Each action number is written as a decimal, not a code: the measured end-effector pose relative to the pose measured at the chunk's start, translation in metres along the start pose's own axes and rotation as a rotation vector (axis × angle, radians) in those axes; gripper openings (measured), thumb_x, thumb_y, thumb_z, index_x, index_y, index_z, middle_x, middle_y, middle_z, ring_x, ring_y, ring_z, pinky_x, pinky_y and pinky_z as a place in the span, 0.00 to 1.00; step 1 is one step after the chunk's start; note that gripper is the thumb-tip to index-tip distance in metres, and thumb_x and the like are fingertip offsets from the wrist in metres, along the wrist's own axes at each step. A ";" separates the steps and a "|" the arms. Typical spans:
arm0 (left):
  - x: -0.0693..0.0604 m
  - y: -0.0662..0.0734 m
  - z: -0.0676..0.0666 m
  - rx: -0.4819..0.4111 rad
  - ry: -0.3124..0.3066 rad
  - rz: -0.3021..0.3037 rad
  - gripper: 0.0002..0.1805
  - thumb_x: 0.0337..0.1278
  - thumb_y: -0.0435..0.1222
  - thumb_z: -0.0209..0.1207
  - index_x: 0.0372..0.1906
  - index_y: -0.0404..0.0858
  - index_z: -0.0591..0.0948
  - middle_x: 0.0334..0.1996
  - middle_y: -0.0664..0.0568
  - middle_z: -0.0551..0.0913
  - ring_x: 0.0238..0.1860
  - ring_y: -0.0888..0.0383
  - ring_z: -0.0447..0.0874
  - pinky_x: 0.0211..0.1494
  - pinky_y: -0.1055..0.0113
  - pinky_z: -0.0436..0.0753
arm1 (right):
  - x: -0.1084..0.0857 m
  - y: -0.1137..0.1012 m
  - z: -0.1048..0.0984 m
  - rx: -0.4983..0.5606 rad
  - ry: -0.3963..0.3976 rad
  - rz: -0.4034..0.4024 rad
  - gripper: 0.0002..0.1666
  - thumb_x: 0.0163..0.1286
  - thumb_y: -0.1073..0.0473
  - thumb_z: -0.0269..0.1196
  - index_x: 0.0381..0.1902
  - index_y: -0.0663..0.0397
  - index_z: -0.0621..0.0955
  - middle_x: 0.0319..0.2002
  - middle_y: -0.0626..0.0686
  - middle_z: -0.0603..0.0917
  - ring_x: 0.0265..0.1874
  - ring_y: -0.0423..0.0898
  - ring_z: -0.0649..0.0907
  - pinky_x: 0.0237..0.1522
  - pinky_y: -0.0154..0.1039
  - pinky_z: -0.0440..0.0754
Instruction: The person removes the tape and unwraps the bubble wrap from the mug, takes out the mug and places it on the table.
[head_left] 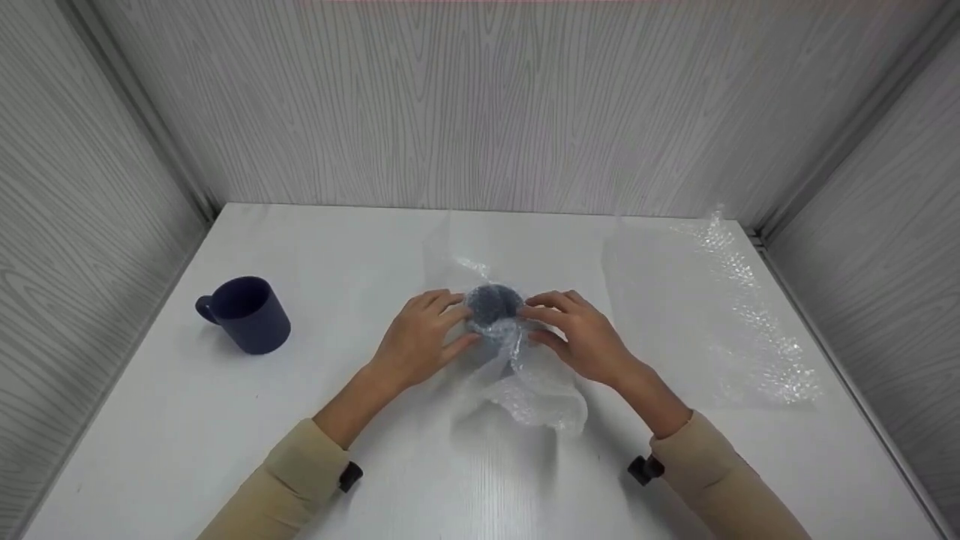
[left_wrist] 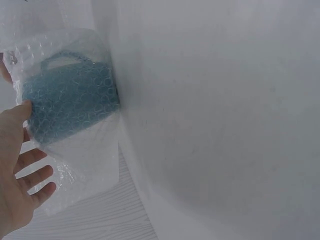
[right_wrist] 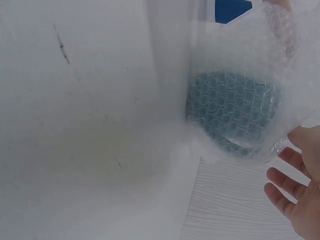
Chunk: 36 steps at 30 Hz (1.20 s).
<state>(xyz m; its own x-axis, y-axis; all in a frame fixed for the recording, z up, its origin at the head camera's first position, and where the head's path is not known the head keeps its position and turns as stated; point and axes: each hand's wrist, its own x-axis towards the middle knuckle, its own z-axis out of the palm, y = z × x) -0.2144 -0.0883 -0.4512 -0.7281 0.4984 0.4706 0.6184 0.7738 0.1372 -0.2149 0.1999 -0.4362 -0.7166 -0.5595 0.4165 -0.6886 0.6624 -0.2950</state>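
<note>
A grey-blue mug (head_left: 489,304) stands at the middle of the table, its mouth facing up. Clear bubble wrap (head_left: 529,401) surrounds its side, with a loose end trailing toward the person. Through the wrap, the mug's handle (left_wrist: 65,56) shows in the left wrist view. My left hand (head_left: 420,337) pinches the wrap at the left of the rim, its other fingers spread. On the right of the rim, my right hand (head_left: 581,337) holds the wrap between thumb and fingers. Part of its grip is hidden behind the wrap in the right wrist view.
A dark blue mug (head_left: 255,319) stands at the left of the white table (head_left: 187,427), handle to the left. Another sheet of bubble wrap (head_left: 712,322) lies flat on the right. Grey wood-grain panels (head_left: 480,105) enclose the back and sides.
</note>
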 end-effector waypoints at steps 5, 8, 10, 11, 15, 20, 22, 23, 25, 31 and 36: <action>-0.001 -0.001 -0.001 -0.009 0.002 -0.003 0.22 0.69 0.54 0.65 0.56 0.44 0.87 0.61 0.48 0.87 0.66 0.46 0.83 0.71 0.48 0.82 | 0.001 -0.003 0.005 -0.050 0.017 0.004 0.19 0.71 0.56 0.70 0.59 0.42 0.88 0.60 0.51 0.86 0.54 0.52 0.84 0.50 0.50 0.87; -0.001 0.000 -0.002 -0.014 0.003 -0.009 0.22 0.68 0.55 0.66 0.55 0.44 0.87 0.61 0.48 0.87 0.66 0.46 0.83 0.71 0.48 0.82 | 0.001 -0.004 0.005 -0.062 0.030 -0.003 0.18 0.71 0.56 0.71 0.58 0.41 0.88 0.59 0.51 0.86 0.53 0.52 0.84 0.49 0.50 0.87; 0.000 0.000 -0.002 -0.019 0.002 -0.008 0.22 0.68 0.55 0.66 0.55 0.44 0.88 0.61 0.48 0.87 0.66 0.46 0.83 0.71 0.48 0.82 | 0.000 -0.005 0.004 -0.064 0.031 -0.001 0.18 0.70 0.56 0.71 0.57 0.41 0.89 0.59 0.51 0.86 0.53 0.53 0.85 0.49 0.50 0.87; 0.000 0.001 -0.002 -0.022 -0.001 -0.008 0.22 0.68 0.54 0.66 0.55 0.44 0.88 0.61 0.48 0.87 0.66 0.46 0.83 0.71 0.48 0.82 | 0.000 -0.005 0.004 -0.066 0.032 -0.001 0.18 0.70 0.56 0.71 0.57 0.41 0.89 0.58 0.51 0.86 0.53 0.53 0.85 0.49 0.51 0.87; 0.001 0.001 -0.002 -0.026 -0.009 -0.006 0.21 0.68 0.54 0.66 0.54 0.44 0.88 0.61 0.48 0.87 0.67 0.46 0.83 0.72 0.48 0.81 | 0.000 -0.005 0.003 -0.082 0.031 -0.001 0.17 0.70 0.57 0.72 0.56 0.41 0.89 0.58 0.51 0.87 0.53 0.53 0.85 0.49 0.51 0.87; 0.001 0.002 -0.002 -0.031 -0.005 -0.007 0.21 0.68 0.53 0.66 0.54 0.43 0.87 0.62 0.46 0.85 0.67 0.45 0.81 0.72 0.49 0.82 | 0.001 -0.006 0.004 -0.098 0.040 -0.008 0.17 0.70 0.56 0.71 0.56 0.41 0.90 0.57 0.51 0.87 0.51 0.52 0.85 0.46 0.49 0.87; 0.000 0.003 -0.002 -0.027 -0.006 -0.005 0.21 0.68 0.53 0.66 0.54 0.42 0.87 0.63 0.45 0.84 0.68 0.45 0.81 0.72 0.49 0.82 | 0.001 -0.007 0.005 -0.098 0.044 -0.010 0.16 0.71 0.57 0.71 0.56 0.41 0.89 0.57 0.51 0.87 0.50 0.52 0.85 0.44 0.48 0.87; 0.000 0.003 -0.002 -0.028 -0.007 -0.004 0.21 0.68 0.53 0.66 0.54 0.42 0.87 0.63 0.44 0.84 0.68 0.45 0.80 0.72 0.49 0.82 | 0.001 -0.007 0.005 -0.098 0.045 -0.009 0.16 0.71 0.57 0.71 0.56 0.41 0.90 0.57 0.51 0.87 0.49 0.52 0.85 0.43 0.48 0.87; 0.000 0.004 -0.003 -0.024 -0.006 0.002 0.21 0.68 0.53 0.67 0.54 0.42 0.87 0.64 0.43 0.83 0.68 0.45 0.80 0.72 0.49 0.81 | 0.001 -0.008 0.005 -0.100 0.047 -0.006 0.16 0.71 0.57 0.71 0.56 0.42 0.90 0.57 0.51 0.87 0.48 0.52 0.85 0.42 0.47 0.86; 0.002 0.009 -0.006 -0.023 0.019 0.052 0.16 0.69 0.48 0.67 0.53 0.43 0.88 0.60 0.46 0.85 0.66 0.47 0.81 0.71 0.49 0.81 | 0.001 -0.009 0.006 -0.118 0.050 0.002 0.16 0.70 0.57 0.71 0.55 0.41 0.90 0.57 0.51 0.87 0.47 0.51 0.84 0.41 0.46 0.86; 0.005 0.015 -0.007 0.007 0.030 0.102 0.15 0.69 0.46 0.67 0.54 0.45 0.88 0.57 0.50 0.86 0.63 0.50 0.83 0.70 0.52 0.82 | 0.000 -0.009 0.007 -0.117 0.041 0.011 0.17 0.71 0.56 0.71 0.56 0.41 0.89 0.56 0.50 0.86 0.47 0.51 0.84 0.41 0.45 0.87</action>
<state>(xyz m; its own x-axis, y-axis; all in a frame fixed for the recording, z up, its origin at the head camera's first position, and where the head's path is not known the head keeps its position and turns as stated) -0.2067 -0.0767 -0.4407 -0.6517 0.5630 0.5082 0.6870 0.7221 0.0810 -0.2099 0.1906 -0.4391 -0.7176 -0.5325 0.4489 -0.6611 0.7236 -0.1984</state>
